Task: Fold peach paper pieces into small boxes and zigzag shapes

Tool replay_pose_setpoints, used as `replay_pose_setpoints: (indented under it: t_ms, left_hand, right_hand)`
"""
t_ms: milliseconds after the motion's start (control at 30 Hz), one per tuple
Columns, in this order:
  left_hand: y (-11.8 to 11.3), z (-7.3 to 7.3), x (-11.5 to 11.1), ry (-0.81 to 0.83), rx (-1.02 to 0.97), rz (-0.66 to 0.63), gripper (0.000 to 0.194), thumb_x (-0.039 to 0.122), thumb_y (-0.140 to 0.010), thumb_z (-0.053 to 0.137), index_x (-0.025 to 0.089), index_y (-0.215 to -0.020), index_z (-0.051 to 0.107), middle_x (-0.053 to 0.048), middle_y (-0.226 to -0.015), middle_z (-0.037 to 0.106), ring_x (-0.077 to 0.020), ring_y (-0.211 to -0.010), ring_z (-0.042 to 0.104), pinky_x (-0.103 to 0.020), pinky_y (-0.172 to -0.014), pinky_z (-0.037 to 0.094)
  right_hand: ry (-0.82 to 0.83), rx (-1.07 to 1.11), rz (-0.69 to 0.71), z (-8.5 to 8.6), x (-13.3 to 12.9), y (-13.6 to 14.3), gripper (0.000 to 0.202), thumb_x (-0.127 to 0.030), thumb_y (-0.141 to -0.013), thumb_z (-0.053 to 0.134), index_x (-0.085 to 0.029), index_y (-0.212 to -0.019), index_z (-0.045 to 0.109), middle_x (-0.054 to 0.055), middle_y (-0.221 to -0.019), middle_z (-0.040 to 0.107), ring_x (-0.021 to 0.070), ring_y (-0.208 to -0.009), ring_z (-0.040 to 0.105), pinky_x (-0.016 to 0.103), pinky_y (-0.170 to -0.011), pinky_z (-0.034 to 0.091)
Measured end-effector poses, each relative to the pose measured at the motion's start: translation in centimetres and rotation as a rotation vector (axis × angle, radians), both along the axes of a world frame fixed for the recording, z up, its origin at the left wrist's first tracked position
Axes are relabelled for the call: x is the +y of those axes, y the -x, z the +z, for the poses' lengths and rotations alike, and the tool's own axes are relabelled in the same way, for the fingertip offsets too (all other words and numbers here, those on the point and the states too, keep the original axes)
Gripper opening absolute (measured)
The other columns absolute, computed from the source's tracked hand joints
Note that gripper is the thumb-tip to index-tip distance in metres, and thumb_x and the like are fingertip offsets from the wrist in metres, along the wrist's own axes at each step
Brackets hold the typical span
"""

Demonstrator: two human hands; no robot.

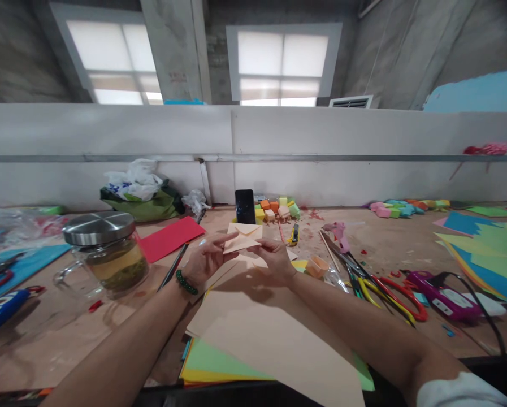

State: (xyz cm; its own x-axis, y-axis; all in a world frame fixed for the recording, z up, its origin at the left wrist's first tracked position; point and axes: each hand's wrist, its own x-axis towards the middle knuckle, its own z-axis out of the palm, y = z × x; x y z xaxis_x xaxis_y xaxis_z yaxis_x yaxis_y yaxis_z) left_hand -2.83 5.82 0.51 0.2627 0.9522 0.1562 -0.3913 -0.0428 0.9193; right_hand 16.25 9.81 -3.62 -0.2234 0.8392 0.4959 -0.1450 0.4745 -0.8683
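Between my two hands is a small folded piece of peach paper (pixel 241 236), raised a little above the table with creased flaps on its face. My left hand (pixel 208 259), with a green bead bracelet at the wrist, grips its left side. On the lower right edge, the fingers of my right hand (pixel 275 259) pinch the paper. Below both hands lies a stack of coloured sheets, with large peach paper (pixel 274 333) on top and green paper (pixel 223 359) showing under it. A small open peach paper box (pixel 316 265) sits just right of my right hand.
A dark phone (pixel 245 207) stands upright behind my hands, near several folded paper cubes (pixel 278 209). A lidded glass mug (pixel 113 260) of tea and red paper (pixel 170 238) are at left. Scissors (pixel 406 297), a pink glue gun (pixel 340 236) and a purple device (pixel 443 297) lie right.
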Motion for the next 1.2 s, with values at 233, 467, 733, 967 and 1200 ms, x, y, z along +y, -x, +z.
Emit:
replay_pose_setpoints:
  t_ms: [233,467,733,967,1200]
  left_hand:
    - [-0.3,-1.2,0.9,-0.177,0.396,0.187,0.034,0.021,-0.057,0.077,0.020,-0.092,0.077,-0.007,-0.100,0.075,-0.0269,-0.101,0.065,-0.037,-0.093,0.047]
    - [-0.6,-0.6,0.5,-0.205,0.457,0.248,0.023,0.032,-0.057,0.082,0.020,-0.076,0.078,-0.007,-0.089,0.077,-0.0274,-0.095,0.066,-0.035,-0.088,0.049]
    - [-1.0,-0.9,0.1,-0.210,0.428,0.256,0.021,0.036,-0.063,0.078,0.018,-0.075,0.077,-0.004,-0.076,0.074,-0.0200,-0.076,0.064,-0.029,-0.072,0.049]
    - [-2.2,-1.5,-0.2,-0.297,0.365,0.255,0.031,0.038,-0.067,0.077,0.018,-0.091,0.071,-0.006,-0.091,0.072,-0.0206,-0.086,0.064,-0.029,-0.078,0.049]
    - [-2.0,-1.9,-0.1,-0.213,0.310,0.374,0.091,0.036,-0.066,0.078,0.019,-0.142,0.031,0.002,-0.077,0.070,-0.0155,-0.073,0.065,-0.024,-0.067,0.049]
  right_hand:
    - [0.070,0.045,0.069,0.4,-0.5,0.0,0.029,-0.040,-0.070,0.072,-0.018,-0.089,0.073,0.001,-0.076,0.071,0.0156,-0.070,0.065,0.032,-0.075,0.055]
    - [0.088,0.019,0.154,0.5,-0.6,0.0,0.041,-0.033,-0.063,0.078,-0.021,-0.102,0.073,-0.001,-0.078,0.071,0.0166,-0.073,0.067,0.037,-0.077,0.056]
    - [0.068,-0.008,0.070,0.7,-0.7,0.0,0.033,-0.049,-0.069,0.074,-0.016,-0.066,0.073,0.002,-0.066,0.069,0.0185,-0.070,0.066,0.033,-0.071,0.055]
    - [0.122,0.026,0.023,0.1,-0.4,0.4,0.043,-0.058,-0.067,0.072,-0.015,-0.064,0.065,0.001,-0.059,0.063,0.0139,-0.055,0.063,0.029,-0.059,0.056]
    - [0.113,0.032,-0.002,-0.1,-0.1,0.6,0.048,-0.062,-0.062,0.074,-0.017,-0.069,0.061,-0.002,-0.063,0.060,0.0131,-0.055,0.061,0.030,-0.058,0.057]
